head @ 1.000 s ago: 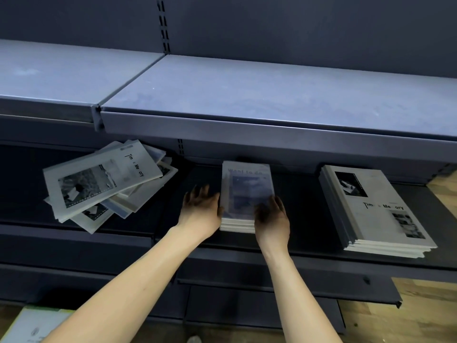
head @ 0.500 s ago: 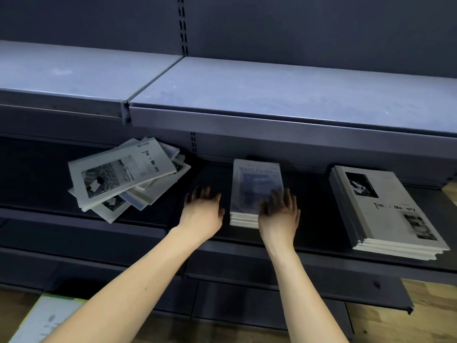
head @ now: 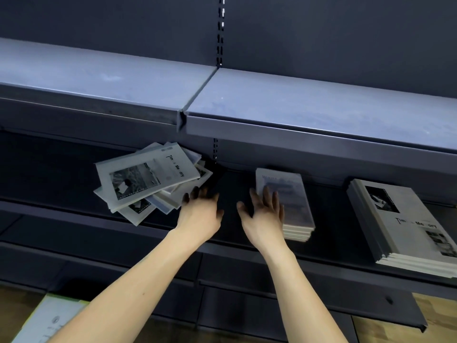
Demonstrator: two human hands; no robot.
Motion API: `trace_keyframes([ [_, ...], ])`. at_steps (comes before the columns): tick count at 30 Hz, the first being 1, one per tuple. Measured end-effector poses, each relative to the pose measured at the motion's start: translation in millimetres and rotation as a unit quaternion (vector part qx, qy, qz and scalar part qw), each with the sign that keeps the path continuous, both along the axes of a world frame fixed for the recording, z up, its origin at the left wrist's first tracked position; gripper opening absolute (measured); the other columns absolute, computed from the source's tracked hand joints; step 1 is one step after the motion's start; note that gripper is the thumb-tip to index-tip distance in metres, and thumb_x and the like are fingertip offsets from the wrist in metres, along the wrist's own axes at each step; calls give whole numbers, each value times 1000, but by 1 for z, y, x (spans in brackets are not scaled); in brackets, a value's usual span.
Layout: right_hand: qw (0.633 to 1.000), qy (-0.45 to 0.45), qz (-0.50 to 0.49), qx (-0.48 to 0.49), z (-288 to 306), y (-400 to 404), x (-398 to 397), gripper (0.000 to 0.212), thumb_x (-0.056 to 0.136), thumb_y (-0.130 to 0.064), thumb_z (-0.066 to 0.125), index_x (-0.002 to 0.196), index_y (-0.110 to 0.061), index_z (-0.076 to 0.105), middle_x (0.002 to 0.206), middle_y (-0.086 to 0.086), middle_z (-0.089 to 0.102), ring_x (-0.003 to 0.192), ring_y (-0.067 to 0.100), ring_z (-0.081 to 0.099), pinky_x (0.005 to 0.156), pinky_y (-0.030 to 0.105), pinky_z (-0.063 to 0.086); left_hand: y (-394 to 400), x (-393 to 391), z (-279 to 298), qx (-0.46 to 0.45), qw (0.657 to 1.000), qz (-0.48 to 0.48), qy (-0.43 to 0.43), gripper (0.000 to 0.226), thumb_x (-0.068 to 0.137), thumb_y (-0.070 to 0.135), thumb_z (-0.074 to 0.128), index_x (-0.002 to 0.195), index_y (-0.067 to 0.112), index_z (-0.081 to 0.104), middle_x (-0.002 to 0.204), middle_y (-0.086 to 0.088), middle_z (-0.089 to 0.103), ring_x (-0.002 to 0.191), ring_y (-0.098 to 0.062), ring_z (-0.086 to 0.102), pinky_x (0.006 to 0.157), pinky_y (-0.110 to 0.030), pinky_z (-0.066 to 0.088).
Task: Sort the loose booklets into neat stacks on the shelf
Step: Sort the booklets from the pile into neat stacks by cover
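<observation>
A view from above and in front of a dark metal shelf unit, with two bare forearms reaching in from the bottom of the frame.

At far left on the lower shelf [head: 61, 214] lies a loose pile of booklets [head: 150, 179] — grey covers fanned at odd angles, the top one tilted and showing a black-and-white photograph. This pile is not yet sorted.

Just right of it is the left hand [head: 201, 211], fingers spread and relaxed, holding nothing. Its fingertips lie at the pile's lower right edge; whether they touch the paper cannot be told from the blur.

Next comes a bare strip of shelf, then the right hand [head: 264, 214], also spread wide and empty. It overlaps the left side of a small, squared-up stack [head: 294, 206] of pale-covered booklets; whether it rests on it is unclear.

Further right, well apart, sits a larger neat stack [head: 405, 224] with the same grey cover design as the top of the loose pile.

An upper shelf [head: 296, 102] spans the frame. At bottom left, something pale and flat [head: 47, 320] lies on the floor, too blurred to identify.

Judging by this, the job looks more than half done — two tidy stacks stand, and the jumbled pile at left remains to be separated and added to them.
</observation>
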State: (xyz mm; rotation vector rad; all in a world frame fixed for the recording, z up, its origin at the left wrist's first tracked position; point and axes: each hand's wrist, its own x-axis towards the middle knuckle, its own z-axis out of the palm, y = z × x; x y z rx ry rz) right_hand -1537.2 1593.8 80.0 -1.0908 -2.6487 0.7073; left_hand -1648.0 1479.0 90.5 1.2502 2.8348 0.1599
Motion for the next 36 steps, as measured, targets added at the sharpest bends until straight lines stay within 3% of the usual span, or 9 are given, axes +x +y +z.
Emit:
trace_keyframes([
  [13,995,61,76,-13,-1,-99,-84,59,98,-48,47,153,-30,34,162,-1,27,152,27,15,122,48,14,-99,-65,-1,64,996,63,6,51,93,40,50,140,19,46,141,-9,45,131,-32,39,110,-44,31],
  [19,995,53,78,-19,-10,-139,-113,70,85,-61,31,144,-25,44,146,3,48,137,27,39,111,51,35,-140,-91,-6,101,992,76,10,44,92,39,50,133,22,51,132,-3,52,127,-26,43,106,-40,35],
  [24,991,70,89,-71,-14,-169,-129,56,95,-41,51,148,-26,39,144,5,48,134,27,42,110,47,39,-168,-107,-13,124,990,72,11,42,92,38,50,133,27,54,133,-1,51,129,-25,39,108,-41,33],
  [30,983,98,88,-126,-25,-203,-143,59,99,-32,55,152,-22,33,152,10,38,140,27,38,110,34,35,-198,-120,-25,138,988,70,-8,42,91,32,51,133,28,54,135,0,49,130,-24,38,110,-41,32],
  [36,977,100,99,-162,-33,-213,-161,65,99,-31,54,157,-28,23,154,8,38,142,25,35,108,31,35,-208,-134,-29,133,987,81,-27,41,94,34,50,135,28,51,142,0,44,137,-25,32,113,-41,28],
])
